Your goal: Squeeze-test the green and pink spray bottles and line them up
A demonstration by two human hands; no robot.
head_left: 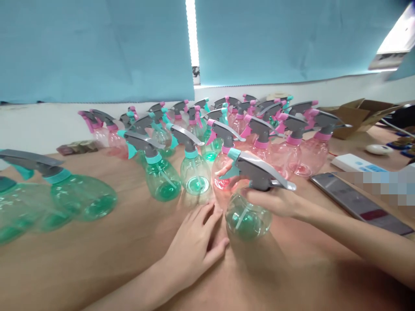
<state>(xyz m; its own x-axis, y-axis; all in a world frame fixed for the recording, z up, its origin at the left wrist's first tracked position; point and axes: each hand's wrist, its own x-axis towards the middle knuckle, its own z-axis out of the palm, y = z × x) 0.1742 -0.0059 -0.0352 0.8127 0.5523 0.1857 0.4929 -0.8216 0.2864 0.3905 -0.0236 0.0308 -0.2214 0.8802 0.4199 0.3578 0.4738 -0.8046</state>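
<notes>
My right hand [275, 201] is wrapped round the neck of a green spray bottle [248, 218] with a grey and turquoise trigger head. The bottle stands nearly upright in front of me, a thin dip tube showing through its clear wall. My left hand [197, 237] lies on the brown tabletop [136, 259] just left of that bottle, fingers stretched out and holding nothing. Beyond my left fingertips stand two green spray bottles [195, 175]. Right behind the held bottle is a pink spray bottle [223, 166], partly hidden by it.
Several pink and green spray bottles [293, 151] crowd the back of the table. More green bottles [87, 196] stand at the left. A phone [359, 203], a white box [356, 163], a white mouse [378, 149] and an open cardboard box [353, 116] are on the right.
</notes>
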